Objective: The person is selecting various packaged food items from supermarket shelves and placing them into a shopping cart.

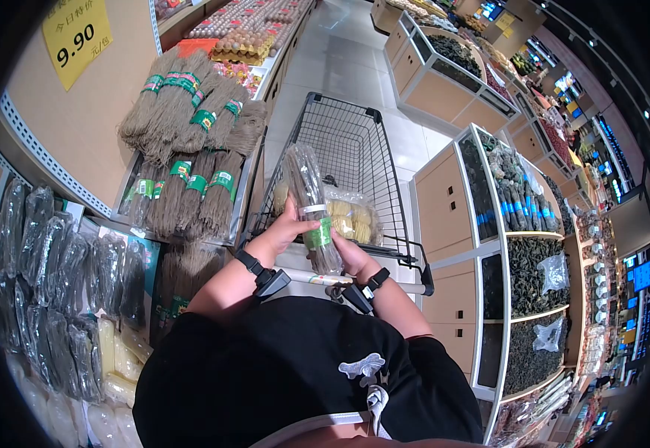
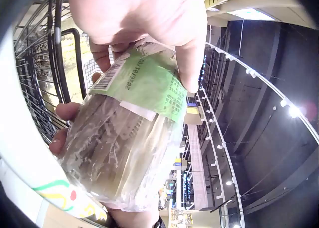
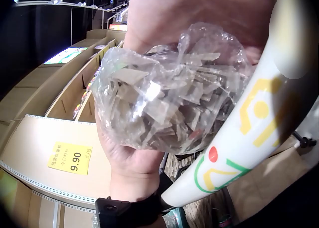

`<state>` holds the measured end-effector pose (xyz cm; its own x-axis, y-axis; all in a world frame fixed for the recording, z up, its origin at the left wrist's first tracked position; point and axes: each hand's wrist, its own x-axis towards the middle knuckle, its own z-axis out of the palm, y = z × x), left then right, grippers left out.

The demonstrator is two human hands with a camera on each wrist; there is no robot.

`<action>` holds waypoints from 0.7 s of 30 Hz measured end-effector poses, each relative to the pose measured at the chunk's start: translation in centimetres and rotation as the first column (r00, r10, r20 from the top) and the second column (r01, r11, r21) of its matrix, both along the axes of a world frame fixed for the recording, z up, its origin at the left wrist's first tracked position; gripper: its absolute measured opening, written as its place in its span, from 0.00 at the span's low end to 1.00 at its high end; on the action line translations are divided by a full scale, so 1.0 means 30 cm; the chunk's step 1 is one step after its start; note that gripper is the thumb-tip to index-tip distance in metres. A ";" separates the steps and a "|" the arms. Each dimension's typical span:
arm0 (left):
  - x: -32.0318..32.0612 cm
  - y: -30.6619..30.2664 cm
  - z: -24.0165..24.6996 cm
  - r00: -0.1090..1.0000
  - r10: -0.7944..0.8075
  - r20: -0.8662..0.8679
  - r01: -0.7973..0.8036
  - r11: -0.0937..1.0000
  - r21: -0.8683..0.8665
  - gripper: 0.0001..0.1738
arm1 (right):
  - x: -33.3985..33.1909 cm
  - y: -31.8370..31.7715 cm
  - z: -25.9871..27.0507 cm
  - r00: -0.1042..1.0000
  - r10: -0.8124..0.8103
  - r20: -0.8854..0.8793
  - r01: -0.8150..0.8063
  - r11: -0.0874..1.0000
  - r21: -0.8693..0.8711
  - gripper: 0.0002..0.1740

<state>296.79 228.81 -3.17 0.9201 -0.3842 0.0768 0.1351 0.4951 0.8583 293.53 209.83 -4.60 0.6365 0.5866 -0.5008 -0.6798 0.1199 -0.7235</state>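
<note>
A long clear-wrapped pack of greyish-brown dried strips (image 1: 302, 179) with a green label is held over the cart handle. My left hand (image 1: 286, 226) grips its middle, thumb across the label; the left wrist view shows the hand (image 2: 144, 18) around the pack (image 2: 119, 143), by the printed date. On its other side, my right hand (image 1: 350, 254) holds the lower part. In the right wrist view the pack's crumpled end (image 3: 164, 98) faces the camera, with the right hand (image 3: 199, 18) behind it.
A shopping cart (image 1: 392, 179) stands ahead, holding a pack of yellowish food (image 1: 355, 217). Noodle bundles (image 1: 183, 97) and dark wrapped packs (image 1: 64, 261) lie on shelves at left, egg trays (image 1: 243, 45) beyond. Bins of dried goods (image 1: 534, 269) stand at right; an aisle floor (image 1: 340, 60) runs ahead.
</note>
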 end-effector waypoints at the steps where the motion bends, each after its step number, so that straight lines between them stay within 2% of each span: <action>1: 0.001 0.001 -0.002 1.000 -0.003 -0.003 0.003 1.000 0.003 0.59 | 0.000 0.001 0.002 1.000 -0.001 0.003 0.001 1.000 -0.012 0.37; 21: 0.006 -0.002 -0.015 0.999 0.000 -0.046 0.000 1.000 0.001 0.59 | 0.005 -0.004 0.000 0.999 0.032 0.020 -0.032 0.999 -0.002 0.36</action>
<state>296.97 228.75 -3.62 0.9225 -0.3844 0.0338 0.1747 0.4941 0.8517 293.67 209.71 -4.59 0.6273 0.6060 -0.4892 -0.6689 0.0974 -0.7370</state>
